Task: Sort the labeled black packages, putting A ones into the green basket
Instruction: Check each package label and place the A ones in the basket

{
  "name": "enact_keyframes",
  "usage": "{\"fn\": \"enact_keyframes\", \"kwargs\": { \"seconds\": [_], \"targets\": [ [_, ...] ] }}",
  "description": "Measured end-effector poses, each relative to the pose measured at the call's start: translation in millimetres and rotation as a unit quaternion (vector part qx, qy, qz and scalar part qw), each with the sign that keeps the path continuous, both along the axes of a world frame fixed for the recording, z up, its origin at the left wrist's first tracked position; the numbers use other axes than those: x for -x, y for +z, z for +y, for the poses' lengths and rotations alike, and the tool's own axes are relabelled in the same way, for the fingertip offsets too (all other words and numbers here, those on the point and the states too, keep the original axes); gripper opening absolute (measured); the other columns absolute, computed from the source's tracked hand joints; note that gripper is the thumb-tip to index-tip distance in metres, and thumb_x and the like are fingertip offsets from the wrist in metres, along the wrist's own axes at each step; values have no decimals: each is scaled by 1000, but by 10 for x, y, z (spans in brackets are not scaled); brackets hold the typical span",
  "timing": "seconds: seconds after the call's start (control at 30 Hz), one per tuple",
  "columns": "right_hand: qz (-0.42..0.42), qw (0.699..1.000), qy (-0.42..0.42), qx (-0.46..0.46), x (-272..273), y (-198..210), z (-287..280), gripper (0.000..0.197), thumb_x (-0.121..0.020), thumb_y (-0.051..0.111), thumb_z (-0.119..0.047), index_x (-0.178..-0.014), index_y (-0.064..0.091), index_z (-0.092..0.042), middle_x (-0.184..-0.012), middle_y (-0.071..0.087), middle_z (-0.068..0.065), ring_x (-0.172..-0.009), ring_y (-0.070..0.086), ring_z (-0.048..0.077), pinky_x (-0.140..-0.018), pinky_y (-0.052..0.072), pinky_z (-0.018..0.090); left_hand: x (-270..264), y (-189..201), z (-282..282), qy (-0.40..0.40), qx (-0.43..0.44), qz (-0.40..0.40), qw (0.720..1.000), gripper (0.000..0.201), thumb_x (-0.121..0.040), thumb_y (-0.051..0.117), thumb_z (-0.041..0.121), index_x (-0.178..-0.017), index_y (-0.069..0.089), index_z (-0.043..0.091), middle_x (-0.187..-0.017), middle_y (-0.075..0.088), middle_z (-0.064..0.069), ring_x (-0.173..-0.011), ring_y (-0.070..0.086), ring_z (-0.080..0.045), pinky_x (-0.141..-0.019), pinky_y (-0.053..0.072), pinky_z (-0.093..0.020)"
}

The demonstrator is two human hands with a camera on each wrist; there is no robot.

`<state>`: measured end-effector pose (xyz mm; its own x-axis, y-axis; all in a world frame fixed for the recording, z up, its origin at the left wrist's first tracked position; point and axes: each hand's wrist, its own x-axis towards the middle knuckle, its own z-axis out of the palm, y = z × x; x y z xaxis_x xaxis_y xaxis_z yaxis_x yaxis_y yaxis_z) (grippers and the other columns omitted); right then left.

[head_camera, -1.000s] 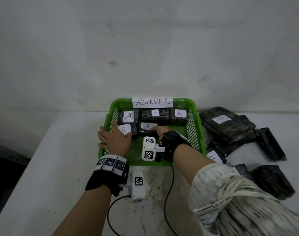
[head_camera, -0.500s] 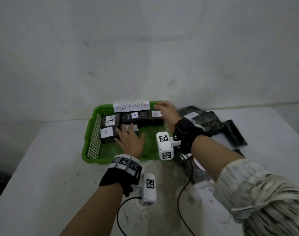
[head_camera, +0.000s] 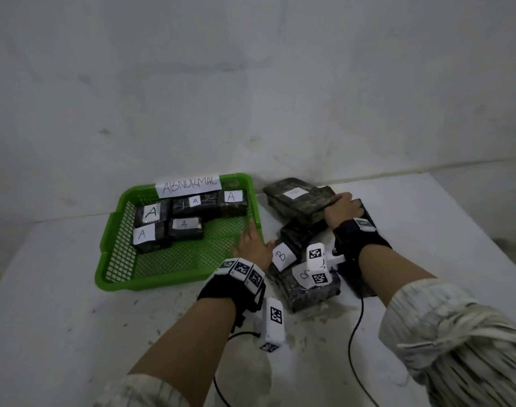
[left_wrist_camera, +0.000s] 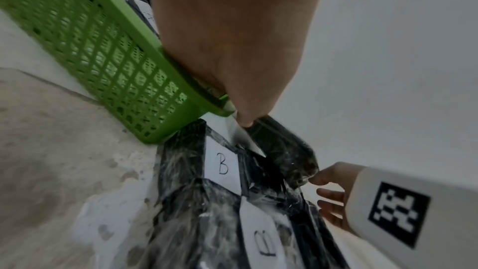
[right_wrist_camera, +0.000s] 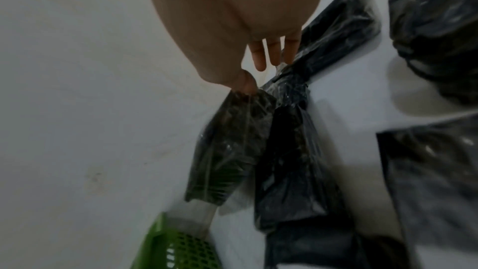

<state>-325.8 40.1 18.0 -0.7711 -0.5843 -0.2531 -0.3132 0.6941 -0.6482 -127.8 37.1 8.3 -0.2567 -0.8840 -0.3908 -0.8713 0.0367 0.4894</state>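
The green basket (head_camera: 174, 284), tagged ABNORMAL, holds several black packages labeled A (head_camera: 152, 214) along its back and left. My left hand (head_camera: 250, 245) hovers over the basket's right rim with fingers spread and holds nothing; its thumb tip (left_wrist_camera: 244, 122) touches a white label beside the B package (left_wrist_camera: 222, 164). My right hand (head_camera: 343, 207) is at the right end of the top labeled package (head_camera: 295, 195) on the pile. Its thumb (right_wrist_camera: 245, 83) touches that package's end (right_wrist_camera: 232, 140). The fingers (right_wrist_camera: 274, 52) are nearly straight and not closed round it.
The pile right of the basket includes the B package (head_camera: 281, 255), one with a partly hidden label (head_camera: 302, 274) and unlabeled-looking ones under my right wrist. A wall runs close behind. The white table (head_camera: 74, 333) is bare at front left.
My right hand left the A package in the basket and moved right onto the pile. My left hand shifted from the basket's left side to its right rim.
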Motion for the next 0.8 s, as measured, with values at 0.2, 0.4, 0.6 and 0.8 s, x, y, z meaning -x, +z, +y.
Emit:
{"fn": "enact_keyframes", "kwargs": {
  "seconds": [0.2,0.4,0.6,0.8],
  "targets": [
    [30,997,28,-61,191,-178,-179,71,-93,51,-12,-151,12,-4,-152,25,24,-140,24,38,-113,20,39,69,-68,46,17,21,-35,999,75,-97,41,36,-150,-11,19,-155,22,-11,-128,45,-34,-105,33,-45],
    [85,984,70,-138,249,-267,-276,52,-94,52,-23,-138,34,-3,-146,29,25,-136,26,38,-110,23,41,53,-93,27,-1,8,-9,1000,73,-99,38,29,-149,-15,17,-156,19,-11,-116,55,-36,-98,40,-47],
    [101,985,18,-137,301,-229,-280,48,-92,54,-21,-133,41,-1,-145,29,24,-134,28,41,-110,26,46,33,-133,-1,-6,-3,6,1000,75,-99,39,30,-149,-15,18,-157,16,-11,-119,53,-37,-101,40,-49],
    [35,990,32,-133,311,-58,-176,52,-85,57,-26,-131,37,-10,-141,23,22,-121,39,49,-102,38,54,49,-159,-46,12,-7,-6,1000,80,-96,46,34,-149,-11,18,-152,26,-18,-128,44,-38,-105,34,-51]
  ]
}}
